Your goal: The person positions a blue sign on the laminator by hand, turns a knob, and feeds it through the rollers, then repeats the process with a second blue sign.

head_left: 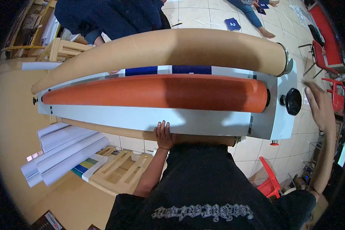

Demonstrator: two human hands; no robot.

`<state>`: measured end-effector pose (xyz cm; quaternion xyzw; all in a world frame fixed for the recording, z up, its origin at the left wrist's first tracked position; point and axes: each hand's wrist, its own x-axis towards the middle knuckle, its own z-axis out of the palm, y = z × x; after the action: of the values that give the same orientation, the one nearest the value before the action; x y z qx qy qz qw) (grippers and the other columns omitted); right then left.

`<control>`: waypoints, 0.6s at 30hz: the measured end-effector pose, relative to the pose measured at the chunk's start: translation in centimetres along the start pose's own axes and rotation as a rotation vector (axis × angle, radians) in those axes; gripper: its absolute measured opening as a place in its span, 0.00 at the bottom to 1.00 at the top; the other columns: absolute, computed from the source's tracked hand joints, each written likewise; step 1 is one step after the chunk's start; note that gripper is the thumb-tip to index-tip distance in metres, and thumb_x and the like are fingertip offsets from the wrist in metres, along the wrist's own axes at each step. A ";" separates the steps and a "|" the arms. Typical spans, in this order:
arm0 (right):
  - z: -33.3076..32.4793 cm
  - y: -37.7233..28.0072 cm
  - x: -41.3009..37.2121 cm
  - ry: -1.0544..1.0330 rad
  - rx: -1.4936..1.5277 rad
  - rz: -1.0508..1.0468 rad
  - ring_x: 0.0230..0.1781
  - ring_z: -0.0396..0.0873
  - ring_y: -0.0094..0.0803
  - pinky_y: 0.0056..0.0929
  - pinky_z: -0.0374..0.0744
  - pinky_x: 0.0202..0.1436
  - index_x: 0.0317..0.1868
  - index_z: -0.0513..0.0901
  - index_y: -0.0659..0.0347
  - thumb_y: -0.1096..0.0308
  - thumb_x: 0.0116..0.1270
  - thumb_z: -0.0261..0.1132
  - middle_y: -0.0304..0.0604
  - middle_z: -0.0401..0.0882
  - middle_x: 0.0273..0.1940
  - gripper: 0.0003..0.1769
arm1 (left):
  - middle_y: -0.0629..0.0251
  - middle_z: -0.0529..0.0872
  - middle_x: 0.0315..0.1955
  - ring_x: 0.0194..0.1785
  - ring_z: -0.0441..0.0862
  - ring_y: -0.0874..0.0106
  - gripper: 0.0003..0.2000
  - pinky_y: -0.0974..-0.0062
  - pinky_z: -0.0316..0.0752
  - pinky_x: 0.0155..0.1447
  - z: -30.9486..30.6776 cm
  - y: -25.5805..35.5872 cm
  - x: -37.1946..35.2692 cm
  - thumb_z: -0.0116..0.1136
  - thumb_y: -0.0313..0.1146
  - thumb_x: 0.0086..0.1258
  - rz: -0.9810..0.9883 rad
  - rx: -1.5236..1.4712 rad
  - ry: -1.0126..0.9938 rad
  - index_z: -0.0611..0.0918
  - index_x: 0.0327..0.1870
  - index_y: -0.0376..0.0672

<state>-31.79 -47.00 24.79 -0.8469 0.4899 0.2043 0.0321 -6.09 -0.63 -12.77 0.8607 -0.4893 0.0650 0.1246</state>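
In front of me stands a wide roller laminator with an orange-red roller (153, 92). A brown roll (161, 51) lies above and behind it. My left hand (163, 135) rests on the pale front bed (115, 118), fingers stretched out and holding nothing. To the right of the black knob (293, 101), my right hand (320, 107) is raised with fingers extended, apart from the knob. Dark blue pieces (191, 69) show behind the orange-red roller, partly hidden by the brown roll. A second brown roll (142, 133) runs under the front bed.
A person in a dark blue top (111, 17) is at the far side. White paper rolls (67, 153) lie left by a wooden rack (120, 168). A red chair (270, 178) stands at lower right. Another person's leg (253, 19) and a blue card (232, 24) are on the tiled floor.
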 end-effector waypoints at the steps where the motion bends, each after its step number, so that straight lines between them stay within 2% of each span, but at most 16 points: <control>1: 1.6 -0.5 0.1 0.250 0.161 -0.179 0.29 0.81 0.50 0.43 0.76 0.39 0.26 0.82 0.71 0.40 0.76 0.47 0.58 0.78 0.23 0.39 | 0.58 0.66 0.69 0.74 0.59 0.56 0.30 0.50 0.49 0.75 -0.3 0.0 -0.1 0.40 0.59 0.74 0.006 -0.012 0.000 0.69 0.67 0.45; 2: 2.4 -0.7 0.0 0.509 0.326 -0.349 0.30 0.82 0.49 0.43 0.76 0.39 0.27 0.82 0.71 0.41 0.76 0.47 0.58 0.79 0.24 0.39 | 0.58 0.66 0.69 0.74 0.59 0.56 0.30 0.50 0.49 0.75 -0.2 -0.2 -0.2 0.40 0.59 0.74 0.011 -0.008 -0.001 0.69 0.67 0.45; 3: 0.0 0.4 0.0 0.123 0.211 -0.232 0.32 0.81 0.50 0.43 0.76 0.40 0.37 0.85 0.70 0.43 0.77 0.48 0.58 0.80 0.27 0.35 | 0.58 0.66 0.70 0.74 0.59 0.56 0.31 0.50 0.49 0.75 0.3 -0.4 -0.4 0.40 0.59 0.74 0.018 0.009 0.003 0.69 0.67 0.45; 4: -1.5 0.1 0.3 0.124 0.215 -0.228 0.32 0.81 0.50 0.43 0.76 0.40 0.37 0.85 0.70 0.43 0.77 0.48 0.58 0.80 0.27 0.35 | 0.57 0.66 0.70 0.74 0.59 0.56 0.31 0.50 0.49 0.75 0.6 -0.6 -0.5 0.41 0.59 0.74 0.022 0.025 0.005 0.69 0.68 0.45; 6: -3.6 -1.6 0.9 -0.261 -0.121 0.024 0.33 0.81 0.51 0.43 0.76 0.40 0.44 0.84 0.70 0.46 0.76 0.51 0.59 0.80 0.29 0.31 | 0.57 0.66 0.69 0.74 0.59 0.56 0.31 0.50 0.49 0.75 0.4 -0.6 -0.4 0.40 0.59 0.74 0.025 0.023 0.005 0.69 0.68 0.45; 7: -2.1 -1.1 0.3 0.051 0.063 -0.110 0.29 0.79 0.51 0.44 0.75 0.39 0.37 0.85 0.69 0.44 0.76 0.50 0.57 0.79 0.26 0.33 | 0.57 0.66 0.69 0.74 0.59 0.56 0.31 0.50 0.49 0.75 0.4 -0.4 -0.5 0.40 0.59 0.74 0.021 0.021 0.005 0.68 0.68 0.46; 8: -1.3 -1.3 0.0 0.049 0.060 -0.117 0.29 0.79 0.51 0.44 0.75 0.39 0.37 0.85 0.69 0.44 0.76 0.50 0.57 0.79 0.26 0.33 | 0.57 0.66 0.69 0.74 0.59 0.56 0.31 0.50 0.49 0.75 0.3 -0.3 -0.5 0.40 0.59 0.74 0.015 0.022 0.003 0.68 0.68 0.46; 10: -0.9 -2.4 -0.3 0.214 0.147 -0.281 0.27 0.79 0.52 0.45 0.76 0.37 0.31 0.84 0.69 0.42 0.74 0.51 0.58 0.79 0.24 0.34 | 0.58 0.66 0.69 0.74 0.59 0.56 0.30 0.50 0.48 0.76 0.3 -0.3 -0.5 0.40 0.59 0.75 0.013 0.002 0.004 0.68 0.68 0.46; 11: -3.5 -2.6 1.0 -0.258 -0.136 -0.097 0.28 0.81 0.51 0.47 0.76 0.36 0.36 0.86 0.68 0.39 0.72 0.54 0.59 0.81 0.27 0.34 | 0.58 0.66 0.69 0.74 0.59 0.56 0.30 0.50 0.48 0.76 0.3 -0.3 -0.5 0.40 0.59 0.75 0.010 0.006 0.005 0.68 0.68 0.46; 12: -3.2 -2.3 1.1 -0.257 -0.135 -0.102 0.28 0.81 0.51 0.47 0.76 0.36 0.36 0.86 0.68 0.39 0.72 0.54 0.59 0.81 0.27 0.34 | 0.58 0.66 0.69 0.74 0.58 0.56 0.30 0.50 0.48 0.76 0.5 -0.3 -0.6 0.40 0.58 0.75 0.005 0.014 -0.003 0.68 0.68 0.46; 14: -2.1 -0.5 1.5 -0.266 -0.298 -0.072 0.29 0.83 0.51 0.47 0.78 0.36 0.44 0.86 0.65 0.37 0.67 0.59 0.60 0.83 0.30 0.34 | 0.58 0.66 0.69 0.74 0.58 0.57 0.30 0.50 0.48 0.76 0.6 -0.4 -0.3 0.39 0.58 0.75 -0.001 0.024 -0.007 0.69 0.68 0.46; 15: -2.3 -0.2 0.9 -0.130 -0.131 -0.252 0.40 0.85 0.49 0.45 0.81 0.45 0.55 0.82 0.62 0.46 0.57 0.72 0.60 0.84 0.42 0.33 | 0.57 0.66 0.69 0.74 0.58 0.57 0.30 0.50 0.47 0.76 0.5 -0.3 -0.1 0.39 0.58 0.75 -0.001 -0.019 0.011 0.69 0.68 0.46; 16: -2.5 -0.7 0.8 -0.136 -0.134 -0.263 0.40 0.85 0.49 0.45 0.81 0.45 0.55 0.82 0.62 0.46 0.57 0.72 0.60 0.84 0.42 0.33 | 0.57 0.66 0.69 0.74 0.57 0.57 0.29 0.50 0.47 0.76 0.2 -0.1 -0.3 0.38 0.58 0.75 -0.001 -0.061 0.024 0.69 0.68 0.46; 18: -3.1 -3.0 0.0 0.019 -0.042 -0.743 0.55 0.80 0.50 0.44 0.80 0.58 0.65 0.74 0.58 0.60 0.43 0.81 0.59 0.78 0.57 0.46 | 0.57 0.66 0.69 0.75 0.57 0.57 0.29 0.50 0.46 0.76 0.2 -0.1 -0.6 0.38 0.58 0.76 0.002 -0.030 0.009 0.69 0.68 0.46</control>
<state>-28.30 -46.22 27.18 -0.9693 0.1449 0.1806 0.0822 -6.32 -0.11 -13.13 0.8580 -0.4904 0.0616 0.1395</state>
